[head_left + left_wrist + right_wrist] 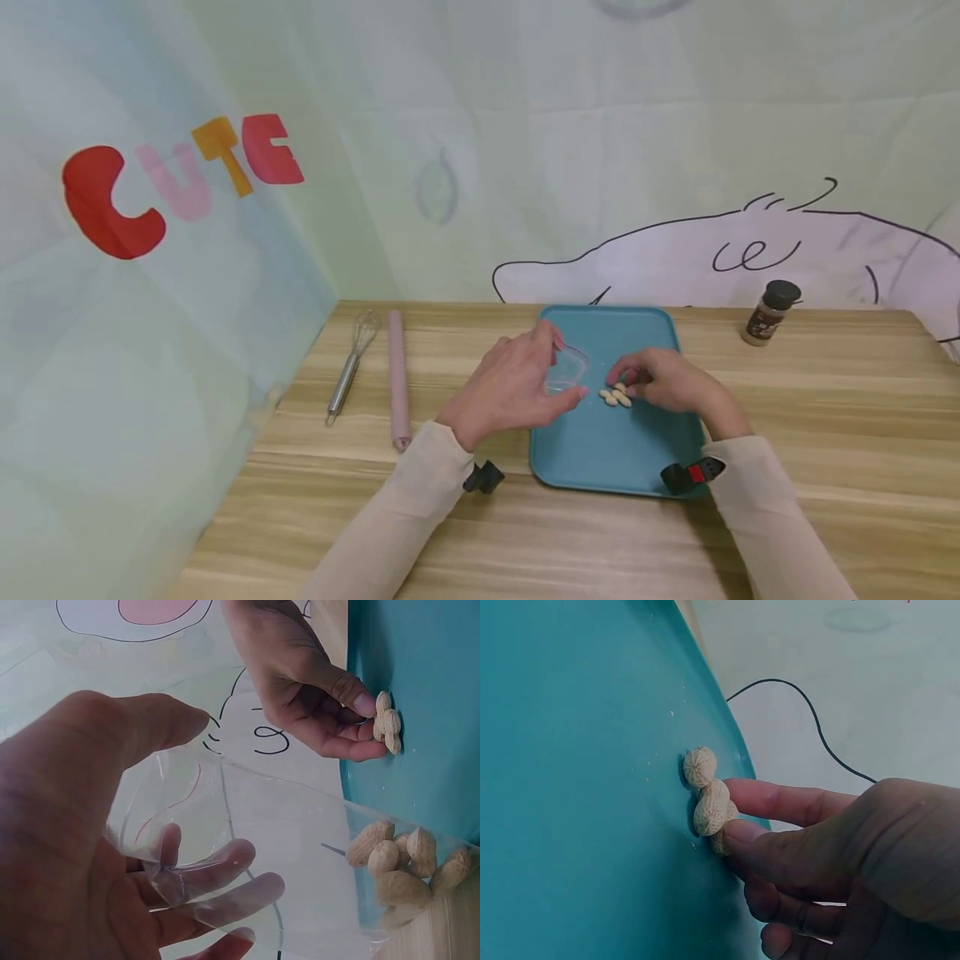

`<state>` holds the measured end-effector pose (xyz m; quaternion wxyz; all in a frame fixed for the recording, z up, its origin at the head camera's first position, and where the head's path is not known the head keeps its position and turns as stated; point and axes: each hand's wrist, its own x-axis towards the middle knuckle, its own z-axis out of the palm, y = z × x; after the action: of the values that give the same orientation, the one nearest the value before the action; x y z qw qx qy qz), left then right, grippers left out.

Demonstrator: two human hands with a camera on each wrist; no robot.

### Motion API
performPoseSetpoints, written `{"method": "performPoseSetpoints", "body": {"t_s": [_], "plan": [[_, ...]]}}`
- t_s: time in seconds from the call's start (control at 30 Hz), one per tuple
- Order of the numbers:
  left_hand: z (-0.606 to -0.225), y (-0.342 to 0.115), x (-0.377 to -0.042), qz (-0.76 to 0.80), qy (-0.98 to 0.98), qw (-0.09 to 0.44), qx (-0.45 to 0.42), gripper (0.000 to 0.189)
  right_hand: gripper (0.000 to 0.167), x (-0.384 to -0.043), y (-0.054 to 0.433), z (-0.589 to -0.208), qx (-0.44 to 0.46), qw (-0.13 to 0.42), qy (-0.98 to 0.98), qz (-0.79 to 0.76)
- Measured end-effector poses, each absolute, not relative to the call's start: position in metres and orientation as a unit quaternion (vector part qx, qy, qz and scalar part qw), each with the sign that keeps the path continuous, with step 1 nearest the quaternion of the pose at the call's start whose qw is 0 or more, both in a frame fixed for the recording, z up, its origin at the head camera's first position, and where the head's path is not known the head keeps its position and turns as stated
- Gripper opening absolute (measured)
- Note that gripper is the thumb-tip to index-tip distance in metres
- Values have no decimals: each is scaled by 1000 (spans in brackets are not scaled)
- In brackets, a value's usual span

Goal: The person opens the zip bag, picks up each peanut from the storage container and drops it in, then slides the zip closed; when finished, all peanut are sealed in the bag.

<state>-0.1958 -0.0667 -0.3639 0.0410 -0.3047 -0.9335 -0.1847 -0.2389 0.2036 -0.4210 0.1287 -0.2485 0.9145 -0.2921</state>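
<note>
My left hand (517, 379) holds a clear zip bag (566, 367) with a reddish line along its mouth. In the left wrist view the fingers (217, 874) curl behind the plastic and the thumb stands apart from them. Several unshelled peanuts (405, 859) lie in the bottom of the bag. My right hand (667, 382) is low over the blue tray (607, 458), its thumb and forefinger pinching a peanut (721, 841) in a small cluster. Other peanuts (711, 810) of that cluster lie against its fingertips.
Left of the tray, a pink rolled-up mat or rod (398, 375) lies beside a metal whisk (352, 367). A spice jar (768, 315) with a black lid stands at the back right of the wooden table (840, 417). Printed cloth (465, 208) hangs behind.
</note>
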Motion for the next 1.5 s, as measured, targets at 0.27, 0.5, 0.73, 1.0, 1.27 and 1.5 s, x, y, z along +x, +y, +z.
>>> {"method": "performPoseSetpoints", "body": {"t_s": [0.27, 0.5, 0.73, 1.0, 1.27, 1.5], "plan": [[-365, -64, -195, -181, -934, 41, -305, 56, 20, -239, 205, -420, -239, 86, 921, -296], [-364, -67, -195, -183, -934, 48, -303, 56, 11, -239, 202, -412, -205, 8, 927, -313], [-365, -69, -195, -188, -934, 41, -302, 55, 11, -233, 201, -401, -163, -35, 923, -347], [-365, -69, -195, -185, -935, 40, -299, 55, 15, -224, 197, -385, -148, -101, 908, -379], [-363, -69, -196, -184, -934, 51, -301, 55, 17, -212, 191, -363, -162, -71, 855, -487], [-362, -69, -197, -191, -930, 53, -309, 55, 14, -204, 180, -355, -194, -36, 833, -517]]}}
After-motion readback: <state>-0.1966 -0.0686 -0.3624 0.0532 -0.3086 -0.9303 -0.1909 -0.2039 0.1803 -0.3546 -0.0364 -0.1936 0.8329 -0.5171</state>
